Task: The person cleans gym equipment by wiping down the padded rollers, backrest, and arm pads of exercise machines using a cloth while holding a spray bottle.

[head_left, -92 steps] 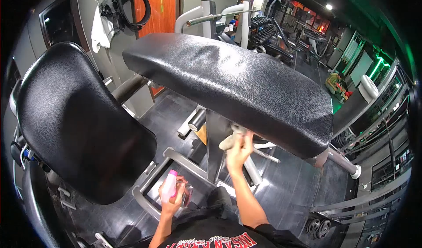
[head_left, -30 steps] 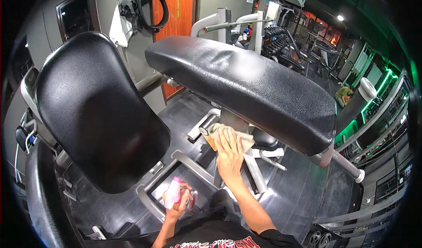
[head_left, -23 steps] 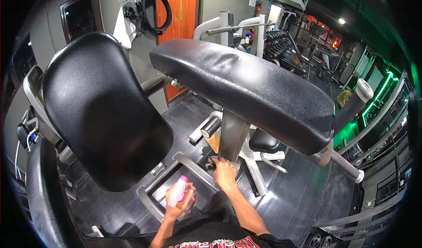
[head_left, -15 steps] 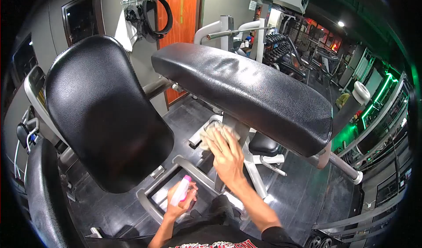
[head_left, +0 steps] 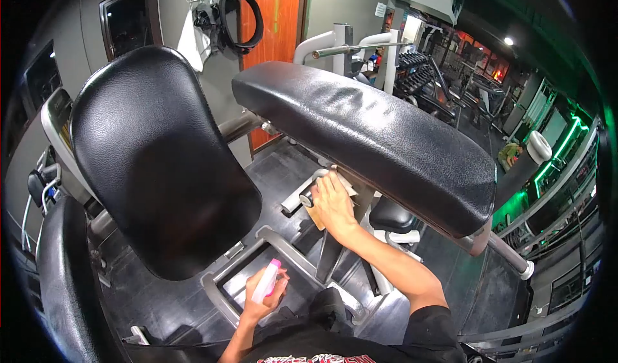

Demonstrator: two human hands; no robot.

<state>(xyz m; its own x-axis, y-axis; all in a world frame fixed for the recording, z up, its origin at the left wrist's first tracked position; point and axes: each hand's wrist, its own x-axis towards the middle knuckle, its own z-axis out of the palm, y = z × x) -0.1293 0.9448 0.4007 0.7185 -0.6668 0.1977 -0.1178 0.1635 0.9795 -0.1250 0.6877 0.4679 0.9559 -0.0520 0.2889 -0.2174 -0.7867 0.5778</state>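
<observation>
My left hand [head_left: 262, 293] is wrapped round a pink-and-white spray bottle [head_left: 268, 280], low in front of my body. My right hand [head_left: 334, 203] presses a pale cloth [head_left: 315, 216] against the metal post under the long black pad [head_left: 367, 128]. Most of the cloth is hidden beneath the fingers. To the left of both hands stands a black padded seat [head_left: 161, 163], tilted towards me.
A grey metal frame [head_left: 281, 237] sits near my feet. At the pad's right end a metal bar [head_left: 508, 259] sticks out. Behind are a barbell [head_left: 360, 49], a dumbbell rack [head_left: 415, 76] and a wooden door [head_left: 273, 15]. A person [head_left: 510, 154] is far right.
My right hand has moved slightly up with the cloth, closer to the underside of the pad, and its elbow has swung outward. My left hand still grips the spray bottle. The view has shifted slightly.
</observation>
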